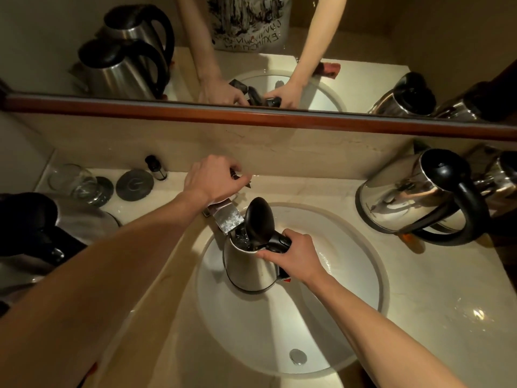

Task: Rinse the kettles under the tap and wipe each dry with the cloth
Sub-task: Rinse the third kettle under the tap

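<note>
Steel kettle with its black lid flipped up stands in the white sink, its mouth just under the tap, and water shows inside the opening. Right hand grips the kettle's black handle, fingers curled round it, holding the body slightly tilted over the basin. Left hand reaches behind the tap and its grip is closed round the tap lever (only a dark tip of the lever shows past the fingers).

Right of the sink, a second steel kettle sits on the marble tabletop, lid down, with another one partly seen beyond it. Left of the sink, a further kettle lies at the frame edge. Behind it stand a clear glass, a round grey coaster and a small dark bottle. Above the sink, a mirror in a wooden frame reflects the hands and kettles.
</note>
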`<state>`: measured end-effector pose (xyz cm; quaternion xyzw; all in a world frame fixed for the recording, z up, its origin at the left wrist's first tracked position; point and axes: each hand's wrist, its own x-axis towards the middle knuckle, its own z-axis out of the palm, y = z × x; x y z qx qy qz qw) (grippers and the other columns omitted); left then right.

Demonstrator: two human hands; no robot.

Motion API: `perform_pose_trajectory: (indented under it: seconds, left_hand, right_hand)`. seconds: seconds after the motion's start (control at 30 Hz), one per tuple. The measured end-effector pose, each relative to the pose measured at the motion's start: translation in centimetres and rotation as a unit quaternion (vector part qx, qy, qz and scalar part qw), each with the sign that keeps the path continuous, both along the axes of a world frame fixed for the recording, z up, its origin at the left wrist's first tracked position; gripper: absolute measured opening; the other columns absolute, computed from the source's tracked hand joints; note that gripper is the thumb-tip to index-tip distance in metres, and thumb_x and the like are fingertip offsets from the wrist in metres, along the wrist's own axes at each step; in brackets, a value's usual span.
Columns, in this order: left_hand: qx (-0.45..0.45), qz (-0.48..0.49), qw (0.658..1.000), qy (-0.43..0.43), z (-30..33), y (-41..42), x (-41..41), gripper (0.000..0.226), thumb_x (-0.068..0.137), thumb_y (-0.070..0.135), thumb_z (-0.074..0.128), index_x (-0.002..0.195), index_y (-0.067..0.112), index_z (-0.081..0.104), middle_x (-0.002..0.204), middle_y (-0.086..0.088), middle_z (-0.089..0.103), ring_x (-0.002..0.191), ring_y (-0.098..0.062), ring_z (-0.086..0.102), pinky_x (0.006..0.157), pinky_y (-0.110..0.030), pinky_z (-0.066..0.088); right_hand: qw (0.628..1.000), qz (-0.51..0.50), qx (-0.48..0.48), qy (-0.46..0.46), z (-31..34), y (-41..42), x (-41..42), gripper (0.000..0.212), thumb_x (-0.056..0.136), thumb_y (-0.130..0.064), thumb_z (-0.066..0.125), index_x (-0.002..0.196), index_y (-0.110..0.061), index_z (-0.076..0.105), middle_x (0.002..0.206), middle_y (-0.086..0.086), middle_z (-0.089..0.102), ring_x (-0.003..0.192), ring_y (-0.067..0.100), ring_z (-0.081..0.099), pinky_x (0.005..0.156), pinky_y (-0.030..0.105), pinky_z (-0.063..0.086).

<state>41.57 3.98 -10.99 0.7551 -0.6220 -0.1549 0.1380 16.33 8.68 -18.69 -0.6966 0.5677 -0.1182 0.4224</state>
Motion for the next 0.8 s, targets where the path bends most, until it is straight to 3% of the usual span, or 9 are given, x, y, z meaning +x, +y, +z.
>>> perform_pose_trajectory:
  seconds: [0.3, 0.43, 0.6, 0.73, 0.8]
  left_hand:
    - [-0.002, 0.014, 1.000, -0.003, -0.21, -0.13, 0.14, 0.040, 0.086, 0.065, 0.054, 0.099, 0.032, 0.074, 0.099, 0.010, 0.073, 0.092, -0.020, 0.065, 0.078, -0.035, 0.049]
    - [0.003, 0.010, 1.000, -0.005, -0.19, -0.16, 0.12, 0.044, 0.085, 0.066, 0.053, 0.101, 0.031, 0.074, 0.101, 0.008, 0.073, 0.092, -0.021, 0.065, 0.082, -0.037, 0.052]
    - [0.009, 0.006, 1.000, -0.005, -0.05, -0.11, 0.18, 0.047, 0.085, 0.066, 0.051, 0.103, 0.030, 0.074, 0.103, 0.009, 0.072, 0.094, -0.020, 0.065, 0.083, -0.037, 0.050]
    - [0.016, 0.002, 1.000, -0.001, 0.25, 0.00, 0.08, 0.056, 0.082, 0.068, 0.045, 0.107, 0.028, 0.074, 0.104, 0.007, 0.073, 0.096, -0.020, 0.066, 0.085, -0.038, 0.052]
    - [0.013, -0.005, 1.000, 0.004, 0.36, 0.08, 0.00, 0.052, 0.085, 0.066, 0.047, 0.105, 0.028, 0.075, 0.103, 0.007, 0.073, 0.096, -0.019, 0.065, 0.085, -0.038, 0.052]
  right_hand:
    - [1.000, -0.007, 0.022, -0.006, 0.22, 0.08, 0.02, 0.074, 0.049, -0.079, 0.081, 0.075, -0.013, 0.062, 0.067, 0.002, 0.067, 0.062, 0.016, 0.063, 0.058, 0.031, 0.049]
    - [1.000, 0.000, 0.015, -0.003, -0.05, -0.06, -0.03, 0.066, 0.055, -0.071, 0.086, 0.076, -0.013, 0.063, 0.067, 0.001, 0.066, 0.060, 0.011, 0.061, 0.055, 0.023, 0.045]
    - [1.000, 0.002, 0.001, 0.000, -0.47, -0.10, 0.02, 0.060, 0.060, -0.063, 0.090, 0.076, -0.011, 0.062, 0.067, 0.003, 0.065, 0.064, 0.018, 0.062, 0.058, 0.030, 0.044]
    - [1.000, -0.003, -0.019, -0.005, -0.64, 0.03, 0.02, 0.066, 0.054, -0.076, 0.080, 0.067, -0.017, 0.054, 0.059, -0.004, 0.057, 0.056, 0.010, 0.052, 0.055, 0.027, 0.038]
    - [1.000, -0.001, -0.024, -0.003, -0.59, 0.04, 0.04, 0.062, 0.056, -0.072, 0.083, 0.063, -0.021, 0.048, 0.056, -0.007, 0.052, 0.053, 0.008, 0.047, 0.053, 0.025, 0.034]
